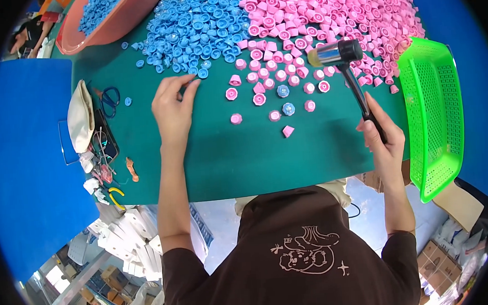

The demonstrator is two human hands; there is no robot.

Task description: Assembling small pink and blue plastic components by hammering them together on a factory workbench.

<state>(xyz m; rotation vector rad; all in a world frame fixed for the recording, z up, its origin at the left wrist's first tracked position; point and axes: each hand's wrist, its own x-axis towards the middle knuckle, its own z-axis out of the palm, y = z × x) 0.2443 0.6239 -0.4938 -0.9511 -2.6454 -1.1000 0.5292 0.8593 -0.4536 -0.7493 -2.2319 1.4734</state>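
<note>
The person's R hand [387, 143] has its fingers closed round the black grip of a hammer [355, 87], handle slanting up & L to the head, which is over the near edge of the pink cap pile [330, 7]; head's silvery mid-section has a black face on R, a yellowish one on L. L hand [174, 103] is at the lower edge of the blue cap pile [203, 26], thumb & index tips close tog. just beside a couple of blue caps; view's too unclear to say if they pinch one. Both piles sit at the far side of the green bench [245, 169], blue on L, pink on R, meeting approx. mid-bench. Btwn the hands, loose pink caps are spread in front of the pink pile, w/ two blue ones among them, one above the other; nearest the person is a single pink cap [288, 131] tipped on its side. Far L: coral tub [111, 32] w/ more small blue pcs inside. R edge of bench: bright green basket [415, 125], perforated, its long side running away from the person. L edge: cream pouch [81, 118], scissors [109, 99] w/ blue handles, eyeglasses etc., & nearer, a yellow-handled tool [116, 198].
</note>
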